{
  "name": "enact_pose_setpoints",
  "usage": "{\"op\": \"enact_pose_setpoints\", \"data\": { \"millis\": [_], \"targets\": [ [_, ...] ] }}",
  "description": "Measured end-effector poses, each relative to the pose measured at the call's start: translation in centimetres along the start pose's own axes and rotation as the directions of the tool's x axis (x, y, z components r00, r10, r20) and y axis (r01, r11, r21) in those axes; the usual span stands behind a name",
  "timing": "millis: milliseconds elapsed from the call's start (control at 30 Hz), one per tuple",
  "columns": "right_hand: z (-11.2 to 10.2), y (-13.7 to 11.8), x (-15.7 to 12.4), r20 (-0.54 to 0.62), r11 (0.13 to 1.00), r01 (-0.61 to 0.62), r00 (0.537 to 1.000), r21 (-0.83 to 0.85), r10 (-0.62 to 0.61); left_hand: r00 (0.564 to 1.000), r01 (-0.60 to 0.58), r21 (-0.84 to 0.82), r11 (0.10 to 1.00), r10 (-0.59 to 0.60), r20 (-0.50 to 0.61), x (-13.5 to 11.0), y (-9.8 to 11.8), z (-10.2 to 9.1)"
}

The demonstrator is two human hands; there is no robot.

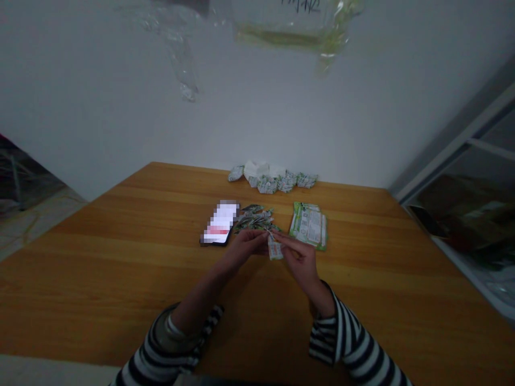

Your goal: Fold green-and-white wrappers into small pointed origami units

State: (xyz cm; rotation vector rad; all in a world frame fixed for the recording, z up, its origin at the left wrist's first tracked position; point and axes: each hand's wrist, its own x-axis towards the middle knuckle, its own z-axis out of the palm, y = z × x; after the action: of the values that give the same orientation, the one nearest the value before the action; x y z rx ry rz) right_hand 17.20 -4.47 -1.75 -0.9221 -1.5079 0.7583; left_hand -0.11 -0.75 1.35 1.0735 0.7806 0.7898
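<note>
Together, the left hand [246, 244] and right hand [301, 258] pinch a small printed packet [276, 251] at the wooden table [132, 236].
Both sets of fingertips are clamped on its upper part. From the packet, a lit phone [221, 222] lies at ten o'clock, a sachet pile [254, 219] at eleven, a row of crumpled packets [267, 184] at twelve, and flat green-and-white packs [309, 226] at two.

Phone [220, 222]: screen lit, on the wooden table [120, 257]
Wall [281, 118]: pale, behind the table
Yellowish tape [281, 37]: above the table
White frame [450, 150]: right of the table
</note>
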Motion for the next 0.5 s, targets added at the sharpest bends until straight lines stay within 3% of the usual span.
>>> {"op": "enact_pose_setpoints", "data": {
  "millis": [167, 300, 500],
  "targets": [
    [0.21, 0.46, -0.22, 0.016, 1.000, -0.022, 1.000, -0.008, 0.022, 0.999, 0.007, -0.026, 1.000, -0.008, -0.038, 0.19, -0.20, -0.36],
    [0.16, 0.45, -0.23, 0.078, 0.996, 0.036, 0.997, -0.077, -0.030, 0.992, 0.026, -0.031, 0.999, -0.030, -0.124, 0.39, -0.26, -0.22],
    [0.49, 0.20, -0.34, 0.153, 0.969, 0.162, 0.979, -0.187, -0.135, 0.985, -0.028, 0.024, 0.999, 0.032, -0.168, 0.37, -0.44, 0.19]
  ]
}}
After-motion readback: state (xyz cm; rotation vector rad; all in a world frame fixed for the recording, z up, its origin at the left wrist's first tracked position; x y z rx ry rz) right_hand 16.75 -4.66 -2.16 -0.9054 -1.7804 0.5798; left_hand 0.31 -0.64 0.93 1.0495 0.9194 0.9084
